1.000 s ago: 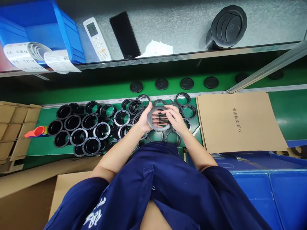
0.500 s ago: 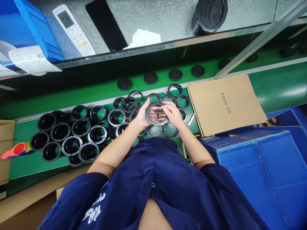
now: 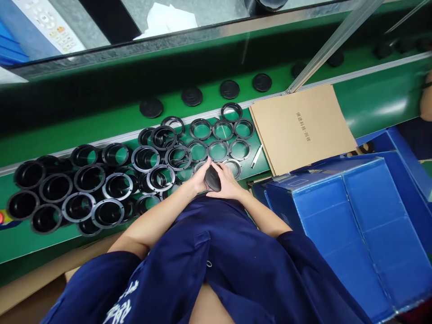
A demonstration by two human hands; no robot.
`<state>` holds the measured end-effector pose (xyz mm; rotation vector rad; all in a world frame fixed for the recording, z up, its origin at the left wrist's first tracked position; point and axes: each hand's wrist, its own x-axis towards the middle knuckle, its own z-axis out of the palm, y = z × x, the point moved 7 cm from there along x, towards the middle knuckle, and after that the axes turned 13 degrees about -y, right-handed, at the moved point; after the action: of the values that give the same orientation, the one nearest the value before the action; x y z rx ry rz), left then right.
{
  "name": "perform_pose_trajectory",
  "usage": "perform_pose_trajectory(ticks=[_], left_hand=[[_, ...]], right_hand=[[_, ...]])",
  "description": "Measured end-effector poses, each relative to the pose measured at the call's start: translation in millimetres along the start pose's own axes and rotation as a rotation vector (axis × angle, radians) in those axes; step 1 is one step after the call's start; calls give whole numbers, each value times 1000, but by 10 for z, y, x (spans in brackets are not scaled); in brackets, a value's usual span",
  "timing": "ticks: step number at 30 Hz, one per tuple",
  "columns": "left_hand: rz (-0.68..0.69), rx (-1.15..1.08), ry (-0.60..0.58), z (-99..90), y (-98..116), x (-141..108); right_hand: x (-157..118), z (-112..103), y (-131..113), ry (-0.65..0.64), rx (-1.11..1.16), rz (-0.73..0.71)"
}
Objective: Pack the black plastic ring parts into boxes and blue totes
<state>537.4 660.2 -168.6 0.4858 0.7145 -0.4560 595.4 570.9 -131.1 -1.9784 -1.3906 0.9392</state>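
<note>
The black part (image 3: 213, 179) is now presenting a narrow, dark surface instead of the earlier open, barred ring face. The left hand (image 3: 200, 178) and right hand (image 3: 228, 182) are clasping its opposite sides, thumbs converging at its far end, fingers partly hidden; they are holding it near the rings (image 3: 218, 151) on the bench (image 3: 371, 108).

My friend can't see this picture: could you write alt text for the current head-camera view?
A person's left hand and right hand hold a black part at a green workbench. Open black rings crowd it ahead and to the left; flat cardboard lies to the right, and dark discs lie farther back.
</note>
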Motion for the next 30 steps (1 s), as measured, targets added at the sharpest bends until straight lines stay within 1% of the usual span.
perform_pose_trajectory(ticks=[1, 2, 4, 6, 7, 9, 10, 13, 15, 17, 19, 20, 21, 23, 25, 26, 27, 28, 30], left_hand=[[-3, 9, 3, -5, -49, 32], [8, 18, 22, -29, -75, 51], [86, 30, 93, -127, -61, 35], [180, 29, 137, -235, -24, -41], [209, 26, 139, -280, -20, -92], [218, 21, 133, -356, -58, -201], [212, 19, 142, -396, -90, -258], [199, 12, 220, -526, -205, -407], [183, -1, 269, -600, -292, -473], [167, -18, 306, -658, -374, -519], [164, -26, 328, -697, -436, -555], [168, -25, 335, -711, -457, -568], [168, -21, 341, -722, -475, -574], [156, -2, 353, -734, -494, -555], [134, 47, 344, -711, -481, -485], [130, 92, 331, -676, -459, -438], [128, 174, 308, -616, -432, -391], [126, 278, 279, -529, -410, -351], [113, 474, 241, -299, -426, -311]], right_hand=[[-30, 8, 109, 19, -11, 54], [-60, -6, 238, 66, -34, 127], [-114, -64, 505, 197, -108, 286], [-115, -82, 699, 274, -189, 365], [-89, -60, 759, 273, -227, 370], [-27, 26, 835, 221, -299, 370], [-7, 77, 859, 181, -335, 383], [-14, 190, 865, 52, -425, 420], [-54, 179, 798, 16, -445, 401], [-98, 80, 687, 72, -444, 362], [-130, -32, 584, 178, -441, 328], [-133, -57, 554, 217, -441, 316], [-119, -47, 544, 224, -444, 302], [-55, 53, 593, 158, -447, 277], [0, 151, 711, 82, -442, 271], [1, 153, 782, 87, -429, 287], [-31, 111, 854, 138, -405, 326], [-102, 36, 923, 229, -364, 386], [-346, -115, 1038, 439, -224, 523]])
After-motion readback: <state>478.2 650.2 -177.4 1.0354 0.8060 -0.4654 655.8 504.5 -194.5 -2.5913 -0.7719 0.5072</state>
